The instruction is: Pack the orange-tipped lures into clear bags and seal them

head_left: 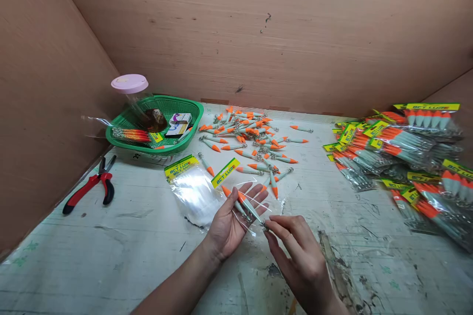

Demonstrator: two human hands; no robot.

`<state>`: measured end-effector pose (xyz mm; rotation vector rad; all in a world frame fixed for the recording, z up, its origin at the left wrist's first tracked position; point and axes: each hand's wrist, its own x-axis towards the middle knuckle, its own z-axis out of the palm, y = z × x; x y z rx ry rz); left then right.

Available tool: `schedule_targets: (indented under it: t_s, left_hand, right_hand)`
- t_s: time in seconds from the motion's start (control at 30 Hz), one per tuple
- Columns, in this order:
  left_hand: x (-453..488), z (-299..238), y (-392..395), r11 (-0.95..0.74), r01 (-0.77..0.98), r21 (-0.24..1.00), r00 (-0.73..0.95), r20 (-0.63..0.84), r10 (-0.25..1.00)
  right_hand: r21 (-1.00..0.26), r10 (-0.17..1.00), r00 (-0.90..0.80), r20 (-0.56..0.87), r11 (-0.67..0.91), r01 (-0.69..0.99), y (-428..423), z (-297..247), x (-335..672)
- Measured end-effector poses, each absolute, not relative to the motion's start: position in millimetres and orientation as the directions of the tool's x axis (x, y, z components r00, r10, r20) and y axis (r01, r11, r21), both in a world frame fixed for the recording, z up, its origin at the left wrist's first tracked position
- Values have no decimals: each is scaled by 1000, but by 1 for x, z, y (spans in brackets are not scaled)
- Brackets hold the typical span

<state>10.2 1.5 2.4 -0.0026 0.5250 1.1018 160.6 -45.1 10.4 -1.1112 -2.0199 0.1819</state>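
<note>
My left hand (227,224) lies palm up with its thumb over a clear plastic bag (254,231) that has a yellow and green header (225,172). One orange-tipped, pale fishing lure (240,210) rests in or on the bag under that thumb. Beside it, a second fishing lure (249,206) slants across the palm, and my right hand (295,246) pinches its hook end. Whether this second lure is inside the bag is hard to make out. Just left of my hands is a stack of header bags (194,192). Beyond them spreads a pile of loose lures (251,133).
A green basket (195,123) at the back left holds a pink-lidded jar (129,83), a small box (178,124) and packed lures. Red-handled pliers (88,187) lie in front. Filled lure packets (391,147) are heaped at right. Tall board walls (258,34) enclose the table.
</note>
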Motion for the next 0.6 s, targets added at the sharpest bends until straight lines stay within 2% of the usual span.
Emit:
schedule_targets:
  t_s: [0.1,0.4,0.6]
  left_hand:
    - [11,2,0,476,-844,247,356,-406,842]
    - [15,3,-1,548,-785,290,410,-420,809]
    - [15,0,-2,498,-820,282,377,-388,841]
  right_hand:
    - [-496,758,-262,597,606,622,-47,10,157]
    - [-477,717,-214,664,626,617,-39,6,154]
    - [-433,695,-340,634,683,589,-42,23,150]
